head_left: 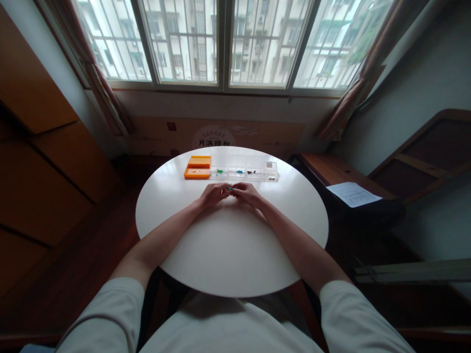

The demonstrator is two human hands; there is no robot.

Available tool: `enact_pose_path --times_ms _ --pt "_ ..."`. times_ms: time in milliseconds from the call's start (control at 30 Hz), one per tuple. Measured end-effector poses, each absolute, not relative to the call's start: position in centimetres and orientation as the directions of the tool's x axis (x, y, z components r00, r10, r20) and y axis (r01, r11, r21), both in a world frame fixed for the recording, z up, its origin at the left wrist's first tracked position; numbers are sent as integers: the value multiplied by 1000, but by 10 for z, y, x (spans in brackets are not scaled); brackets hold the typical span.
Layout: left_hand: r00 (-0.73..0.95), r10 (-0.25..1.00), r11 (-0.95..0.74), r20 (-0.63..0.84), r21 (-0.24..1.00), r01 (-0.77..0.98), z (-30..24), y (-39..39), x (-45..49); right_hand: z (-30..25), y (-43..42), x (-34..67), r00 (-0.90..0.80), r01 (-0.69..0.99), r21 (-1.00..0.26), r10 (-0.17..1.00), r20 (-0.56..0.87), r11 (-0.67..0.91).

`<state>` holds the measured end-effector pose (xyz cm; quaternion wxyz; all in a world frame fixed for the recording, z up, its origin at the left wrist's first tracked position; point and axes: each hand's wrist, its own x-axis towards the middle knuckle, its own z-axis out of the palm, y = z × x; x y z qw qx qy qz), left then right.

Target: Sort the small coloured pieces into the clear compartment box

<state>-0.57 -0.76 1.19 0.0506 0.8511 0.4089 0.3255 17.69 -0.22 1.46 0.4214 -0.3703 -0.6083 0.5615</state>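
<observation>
Over the middle of the white round table, my left hand (215,194) and my right hand (247,193) meet fingertip to fingertip. Between them they pinch a small object with green and yellow parts (230,188); its kind is too small to make out. Just beyond my hands stands a row of small open boxes. An orange box (196,175) with its lid raised holds a few small orange bits. Beside it, clear plastic boxes (235,177) hold green pieces (220,171), blue pieces (239,171), dark pieces (251,172) and, at the right end, greyish pieces (272,179).
The white table (231,255) has a rounded edge close to my body. To the right, a paper sheet (353,194) lies over a dark seat beside a wooden bench (331,169). Orange-brown cabinets (37,181) stand left. A barred window and a printed carton (257,135) are behind the table.
</observation>
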Motion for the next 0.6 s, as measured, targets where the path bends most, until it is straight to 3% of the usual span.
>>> enact_pose_path --times_ms 267,600 --pt "513 679 -717 526 323 618 11 -5 -7 10 3 179 -342 -28 -995 934 100 97" --pt "471 647 -735 600 324 596 5 -1 -8 12 1 179 -318 -57 -996 945 77 62"
